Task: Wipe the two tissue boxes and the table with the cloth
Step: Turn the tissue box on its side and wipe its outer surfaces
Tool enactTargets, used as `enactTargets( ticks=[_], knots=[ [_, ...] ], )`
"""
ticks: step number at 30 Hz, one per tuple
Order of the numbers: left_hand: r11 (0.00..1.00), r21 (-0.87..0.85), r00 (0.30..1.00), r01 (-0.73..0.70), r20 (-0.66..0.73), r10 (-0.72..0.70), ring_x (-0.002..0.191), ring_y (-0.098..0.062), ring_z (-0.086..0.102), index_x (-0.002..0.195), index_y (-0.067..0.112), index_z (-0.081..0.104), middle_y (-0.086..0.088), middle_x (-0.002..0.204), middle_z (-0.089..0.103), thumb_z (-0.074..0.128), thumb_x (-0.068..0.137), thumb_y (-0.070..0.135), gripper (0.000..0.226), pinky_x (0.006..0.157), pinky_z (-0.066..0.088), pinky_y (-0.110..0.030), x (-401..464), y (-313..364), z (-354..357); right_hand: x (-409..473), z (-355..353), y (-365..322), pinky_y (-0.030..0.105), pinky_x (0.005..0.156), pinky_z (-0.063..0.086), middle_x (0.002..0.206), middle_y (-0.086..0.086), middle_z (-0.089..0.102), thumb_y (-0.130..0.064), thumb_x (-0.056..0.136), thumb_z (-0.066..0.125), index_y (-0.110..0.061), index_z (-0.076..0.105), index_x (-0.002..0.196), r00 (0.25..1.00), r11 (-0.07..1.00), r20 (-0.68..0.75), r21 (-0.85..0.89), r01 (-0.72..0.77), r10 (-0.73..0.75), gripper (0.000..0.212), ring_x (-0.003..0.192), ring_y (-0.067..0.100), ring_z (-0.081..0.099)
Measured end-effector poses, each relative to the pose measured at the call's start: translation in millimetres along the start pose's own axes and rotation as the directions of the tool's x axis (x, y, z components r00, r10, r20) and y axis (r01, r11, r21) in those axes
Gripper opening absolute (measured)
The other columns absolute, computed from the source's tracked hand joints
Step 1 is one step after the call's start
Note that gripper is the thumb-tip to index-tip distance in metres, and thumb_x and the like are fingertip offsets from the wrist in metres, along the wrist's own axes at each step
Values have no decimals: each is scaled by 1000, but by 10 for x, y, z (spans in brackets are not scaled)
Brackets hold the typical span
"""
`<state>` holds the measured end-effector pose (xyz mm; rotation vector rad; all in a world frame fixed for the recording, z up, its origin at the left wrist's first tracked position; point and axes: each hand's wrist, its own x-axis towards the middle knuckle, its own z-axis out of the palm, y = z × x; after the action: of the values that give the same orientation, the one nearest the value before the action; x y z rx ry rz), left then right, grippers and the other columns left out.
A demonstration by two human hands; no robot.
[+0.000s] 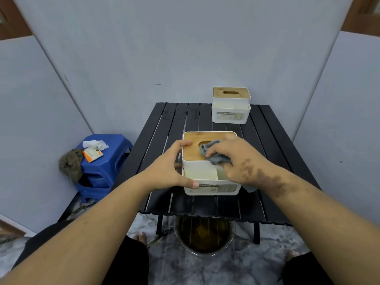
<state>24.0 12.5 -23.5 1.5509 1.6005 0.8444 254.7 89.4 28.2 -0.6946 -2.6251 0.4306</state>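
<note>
2 tissue boxes (211, 161) (231, 104), 1 cloth (213, 155), 1 table (164, 128), 2 hands (170, 167) (236, 159)

Black slatted table (164, 128) in grey-walled corner. Near tissue box (209, 171), white with wooden lid, sits toward table's front edge. Left hand (168, 167) grips box's left side, thumb on front rim, fingers on lid edge. Right hand (232, 159) presses bunched grey cloth (213, 155) on lid beside slot. Second tissue box (231, 112) stands at table's far right corner, well apart. Left of table: blue stool (102, 167) bearing orange packet (92, 154), crumpled tissue, olive rag (70, 163). Under table's front edge: basin (203, 237) of murky water.
</note>
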Motion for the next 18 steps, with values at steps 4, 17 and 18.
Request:
enactTargets(
  ticks=[4,17,18],
  knots=[
    [999,-42,1000,4,-6,-4,114,-16,71,137,52,40,19,136,55,103,58,22,105,95,60,-33,4,25,-18,171,158,-260,31,75,47,91,7,62,0,82,64,-13,75,104,997,997,0,36,75,-75,27,87,22,56],
    [998,-37,998,53,14,-53,115,-19,68,140,50,35,16,142,48,101,60,12,110,96,60,-31,9,29,-61,143,-120,-20,13,76,43,97,-7,63,-1,82,64,-24,74,104,986,998,166,-61,25,-14,33,89,14,58],
    [998,-29,998,57,16,-57,116,-19,67,141,50,34,17,142,46,101,60,13,111,94,59,-29,12,24,-61,76,-186,70,4,75,39,98,-10,57,-2,84,64,-28,74,104,986,998,164,-61,-27,37,35,87,8,55]
  ],
)
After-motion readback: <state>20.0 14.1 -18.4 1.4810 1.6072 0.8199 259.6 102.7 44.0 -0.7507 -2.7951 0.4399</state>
